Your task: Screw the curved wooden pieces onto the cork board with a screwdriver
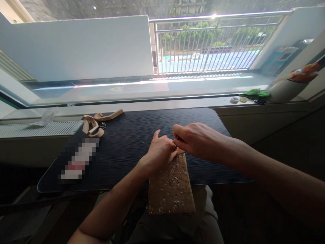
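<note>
A scratched, pitted brown board, which looks like cardboard (172,189), overhangs the near edge of the black table (127,152). At its far end my left hand (162,149) presses down with curled fingers and its thumb raised, holding a small light-brown piece (180,151) that mostly hides under both hands. My right hand (198,139) is closed in a fist just beside the left one, around a small dark-handled tool (179,138). Only a bit of that handle shows, and its tip is hidden. The two hands nearly touch.
Curved wooden pieces (91,125) and small metal screws (103,124) lie at the table's back left, near a blurred-out item (81,157). On the window sill are tape rolls (235,100), a green cloth (255,93) and a white container (288,89). A window stands behind.
</note>
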Demonstrator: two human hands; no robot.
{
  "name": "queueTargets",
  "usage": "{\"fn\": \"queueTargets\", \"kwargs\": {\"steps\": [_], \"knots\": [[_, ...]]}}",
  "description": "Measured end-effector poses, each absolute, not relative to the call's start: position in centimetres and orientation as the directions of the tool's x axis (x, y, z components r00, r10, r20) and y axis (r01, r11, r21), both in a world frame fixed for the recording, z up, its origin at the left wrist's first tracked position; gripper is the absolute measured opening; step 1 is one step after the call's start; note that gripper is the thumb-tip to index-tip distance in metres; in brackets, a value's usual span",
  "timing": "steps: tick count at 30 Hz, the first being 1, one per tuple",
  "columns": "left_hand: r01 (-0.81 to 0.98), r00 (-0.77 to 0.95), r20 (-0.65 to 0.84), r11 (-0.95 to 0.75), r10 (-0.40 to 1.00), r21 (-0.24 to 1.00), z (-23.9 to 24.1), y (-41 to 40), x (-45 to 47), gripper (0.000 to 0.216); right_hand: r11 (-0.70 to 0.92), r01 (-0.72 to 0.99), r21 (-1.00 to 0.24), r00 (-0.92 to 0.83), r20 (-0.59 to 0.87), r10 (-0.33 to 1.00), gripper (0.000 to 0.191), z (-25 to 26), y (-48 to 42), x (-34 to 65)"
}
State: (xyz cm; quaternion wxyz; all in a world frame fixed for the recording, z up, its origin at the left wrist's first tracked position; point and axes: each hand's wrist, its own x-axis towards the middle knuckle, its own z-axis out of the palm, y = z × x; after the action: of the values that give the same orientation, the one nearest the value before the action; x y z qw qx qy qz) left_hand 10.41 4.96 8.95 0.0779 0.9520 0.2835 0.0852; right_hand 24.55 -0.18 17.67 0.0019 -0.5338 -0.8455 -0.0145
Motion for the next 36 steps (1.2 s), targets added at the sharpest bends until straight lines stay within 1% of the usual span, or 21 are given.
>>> {"fn": "queueTargets", "kwargs": {"steps": [11, 14, 18, 20, 26, 32, 36], "knots": [[0.527, 0.826, 0.108, -0.826, 0.553, 0.201, 9.1, 5.0, 10.5, 0.025, 0.410, 0.912, 0.014, -0.410, 0.003, 0.912, 0.015, 17.8, -0.1, 24.8], [0.532, 0.821, 0.117, -0.823, 0.559, 0.200, 8.9, 4.9, 10.4, 0.024, 0.434, 0.901, 0.014, -0.433, -0.015, 0.901, 0.015, 18.6, 0.0, 24.8], [0.534, 0.816, 0.129, -0.820, 0.563, 0.207, 8.8, 4.9, 10.4, 0.026, 0.506, 0.862, -0.005, -0.505, -0.084, 0.859, 0.007, 19.5, 0.2, 24.6], [0.541, 0.811, 0.126, -0.814, 0.571, 0.211, 8.9, 4.9, 10.4, 0.027, 0.509, 0.861, 0.003, -0.505, -0.112, 0.856, 0.007, 19.5, 0.2, 24.4], [0.541, 0.811, 0.130, -0.816, 0.570, 0.203, 8.9, 4.9, 10.3, 0.025, 0.453, 0.887, 0.087, -0.449, -0.065, 0.891, 0.015, 19.5, 0.0, 24.4], [0.544, 0.812, 0.109, -0.812, 0.573, 0.212, 9.3, 4.8, 10.4, 0.028, 0.516, 0.855, 0.052, -0.514, -0.047, 0.856, 0.008, 19.7, -0.4, 24.2], [0.542, 0.815, 0.102, -0.812, 0.571, 0.215, 9.6, 4.6, 10.4, 0.029, 0.480, 0.875, 0.062, -0.477, -0.047, 0.877, 0.010, 19.2, -0.5, 24.1]]}}
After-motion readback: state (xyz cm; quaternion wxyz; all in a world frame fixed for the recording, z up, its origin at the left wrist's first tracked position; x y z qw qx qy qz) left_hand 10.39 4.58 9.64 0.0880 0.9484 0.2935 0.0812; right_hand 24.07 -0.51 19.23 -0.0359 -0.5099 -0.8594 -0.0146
